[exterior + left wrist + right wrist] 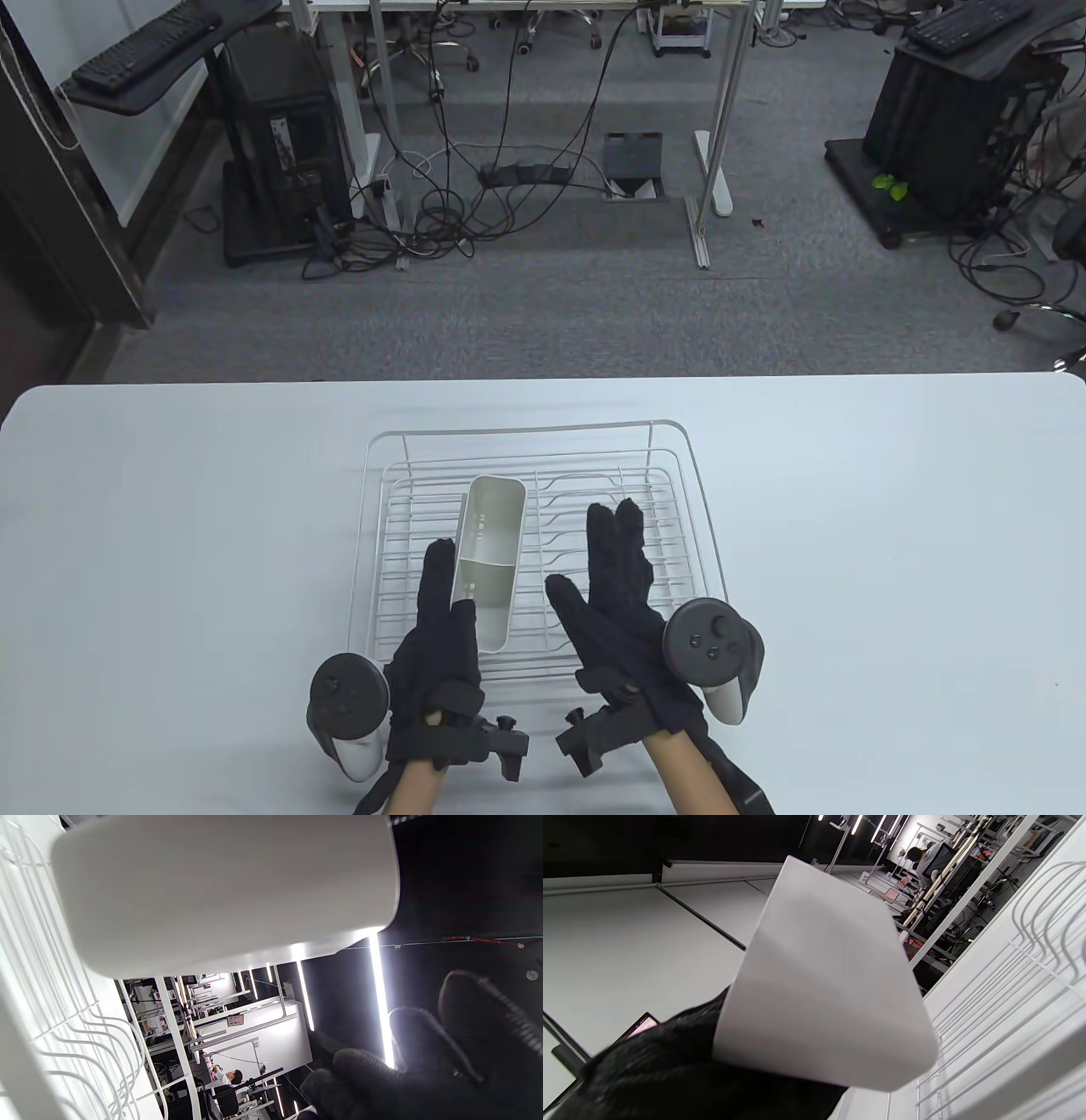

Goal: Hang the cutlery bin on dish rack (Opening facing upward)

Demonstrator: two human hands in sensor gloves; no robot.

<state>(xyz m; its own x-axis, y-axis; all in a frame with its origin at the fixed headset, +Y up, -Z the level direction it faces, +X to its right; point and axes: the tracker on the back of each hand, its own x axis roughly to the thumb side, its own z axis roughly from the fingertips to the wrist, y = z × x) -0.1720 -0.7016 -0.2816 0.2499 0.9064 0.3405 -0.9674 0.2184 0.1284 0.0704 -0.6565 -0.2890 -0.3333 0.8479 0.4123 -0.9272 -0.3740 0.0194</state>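
The white cutlery bin (488, 552) lies lengthwise over the white wire dish rack (708, 526), its divided opening facing up. My left hand (450, 590) holds the bin's near end, fingers along its left side and thumb on its rim. My right hand (598, 564) is spread open just right of the bin, above the rack wires, touching nothing. In the left wrist view the bin's smooth side (220, 887) fills the top, with the rack wires (63, 1027) at left. In the right wrist view the bin (823, 984) shows with a black glove (670, 1069) against it.
The rack stands in the middle of the white table (891, 552). Its raised wire rim (526, 433) runs along the far side. The table's far edge (543, 379) lies beyond it.
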